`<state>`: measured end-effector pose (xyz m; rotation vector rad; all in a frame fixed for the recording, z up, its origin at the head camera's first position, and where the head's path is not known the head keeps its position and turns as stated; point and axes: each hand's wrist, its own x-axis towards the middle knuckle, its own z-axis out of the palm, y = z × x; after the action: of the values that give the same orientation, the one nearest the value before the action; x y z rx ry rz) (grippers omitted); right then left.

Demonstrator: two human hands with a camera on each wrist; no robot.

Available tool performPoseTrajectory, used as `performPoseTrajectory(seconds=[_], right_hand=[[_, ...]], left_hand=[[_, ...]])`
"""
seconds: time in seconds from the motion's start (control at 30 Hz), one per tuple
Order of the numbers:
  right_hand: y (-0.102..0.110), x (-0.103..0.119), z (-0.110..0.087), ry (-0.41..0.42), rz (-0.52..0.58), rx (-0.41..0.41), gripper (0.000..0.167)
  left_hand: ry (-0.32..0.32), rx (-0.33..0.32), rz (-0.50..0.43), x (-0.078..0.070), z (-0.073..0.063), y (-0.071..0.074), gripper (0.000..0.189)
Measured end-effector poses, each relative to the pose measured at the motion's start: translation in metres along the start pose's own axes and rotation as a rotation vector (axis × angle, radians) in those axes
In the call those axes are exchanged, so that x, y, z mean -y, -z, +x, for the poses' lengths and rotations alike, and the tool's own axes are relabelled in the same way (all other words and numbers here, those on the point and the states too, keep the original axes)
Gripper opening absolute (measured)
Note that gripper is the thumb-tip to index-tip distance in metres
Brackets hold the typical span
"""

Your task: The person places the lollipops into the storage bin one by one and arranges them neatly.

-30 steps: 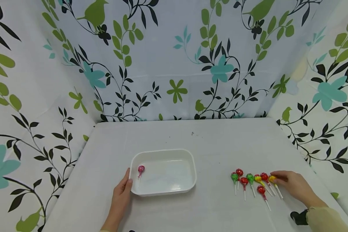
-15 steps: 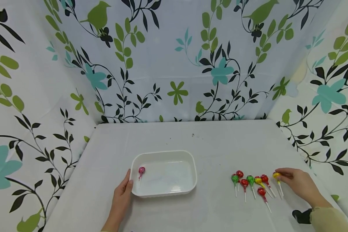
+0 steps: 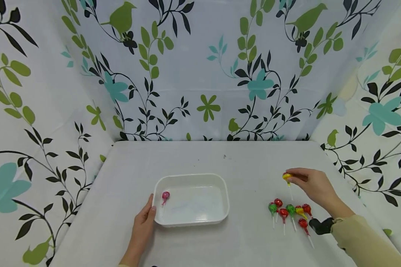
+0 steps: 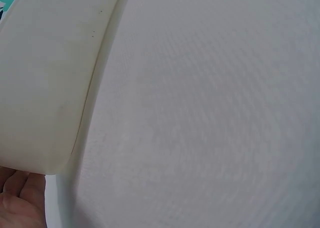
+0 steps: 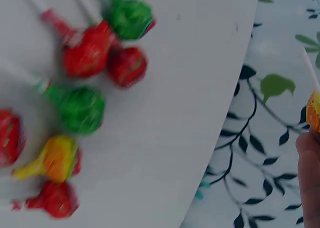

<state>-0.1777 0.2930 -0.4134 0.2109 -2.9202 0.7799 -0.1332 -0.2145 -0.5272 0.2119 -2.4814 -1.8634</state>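
Observation:
My right hand [image 3: 315, 185] pinches a yellow lollipop [image 3: 287, 177] by its wrapped head, raised beyond the group on the table, its white stick hanging down. In the right wrist view this yellow lollipop [image 5: 314, 110] shows at the right edge against my fingertips. My left hand [image 3: 143, 224] holds the left end of a white rectangular tray [image 3: 192, 223]; in the left wrist view the fingers [image 4: 22, 193] meet the tray's wall [image 4: 45, 88] and are partly cut off. One pink-purple lollipop [image 3: 165, 195] lies in the tray at its left.
Several lollipops lie right of the tray, among them a green lollipop [image 3: 290, 209], a red lollipop [image 3: 303, 223] and another yellow lollipop [image 3: 300, 211]. A black wrist device [image 3: 322, 226] partly covers the group. Patterned curtains [image 3: 200, 74] border the white table [image 3: 250, 159].
My right hand has lifted the yellow lollipop from the right end of the group and carried it left and away from me. My left hand stays at the tray.

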Motion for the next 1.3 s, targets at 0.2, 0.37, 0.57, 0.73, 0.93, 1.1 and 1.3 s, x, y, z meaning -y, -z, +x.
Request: performPoseTrajectory(seconds=[0.2,0.37,0.57,0.73,0.93,1.1,1.3], right_hand=[[-0.036,0.062,0.034,0.117,0.088,0.041,0.027],[-0.072,0.109,0.060,0.180,0.124,0.079,0.027],[-0.111,0.155,0.081,0.188,0.143,0.138,0.027],[-0.142,0.190,0.092,0.196,0.141,0.201,0.024],[-0.169,0.224,0.100,0.296,0.091,0.311,0.020],[-0.191,0.240,0.105,0.380,-0.004,0.388,0.016],[-0.211,0.251,0.110,0.398,-0.151,0.483,0.012]], left_hand=[[0.001,-0.004,-0.008,0.001,0.000,0.000,0.051],[-0.019,-0.014,0.003,0.003,0.001,-0.004,0.050],[-0.039,-0.014,0.000,0.004,0.001,-0.007,0.050],[-0.043,-0.036,0.005,0.004,0.000,-0.003,0.049],[-0.055,-0.041,-0.005,0.004,0.001,-0.002,0.048],[-0.045,-0.033,-0.020,0.004,0.000,-0.002,0.049],[-0.053,-0.044,-0.007,0.005,-0.002,0.000,0.049]])
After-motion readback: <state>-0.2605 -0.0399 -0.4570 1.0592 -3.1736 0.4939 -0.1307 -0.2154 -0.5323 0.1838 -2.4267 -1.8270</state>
